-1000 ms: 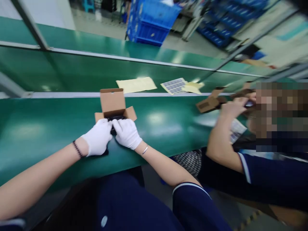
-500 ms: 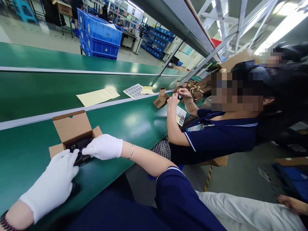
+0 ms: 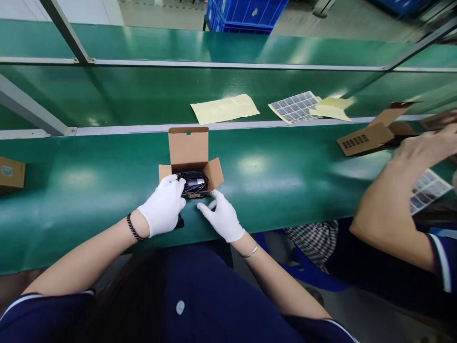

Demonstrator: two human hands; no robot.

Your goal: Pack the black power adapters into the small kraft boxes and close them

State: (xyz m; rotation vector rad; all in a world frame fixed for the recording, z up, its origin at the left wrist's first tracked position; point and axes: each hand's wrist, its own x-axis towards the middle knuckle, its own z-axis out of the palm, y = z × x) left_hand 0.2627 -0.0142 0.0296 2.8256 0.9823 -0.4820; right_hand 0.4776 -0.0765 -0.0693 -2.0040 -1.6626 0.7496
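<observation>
Cardboard box (image 3: 188,146) is sitting open on the green surface (image 3: 271,197), lid up and side flaps splayed, with a black cabled item (image 3: 195,183) inside. Left hand (image 3: 164,204), white glove on, has its fingers at the box's front left, right over the cables; honestly can't tell if they're gripping anything. Right hand (image 3: 224,217) is loose, thumb and fingers spread, just by the front right corner. Pale paper (image 3: 225,109) lies farther back.

A corded device (image 3: 194,183) lies in the box (image 3: 188,146) on the bench (image 3: 285,183), label sheets (image 3: 295,107) behind, rightward.
</observation>
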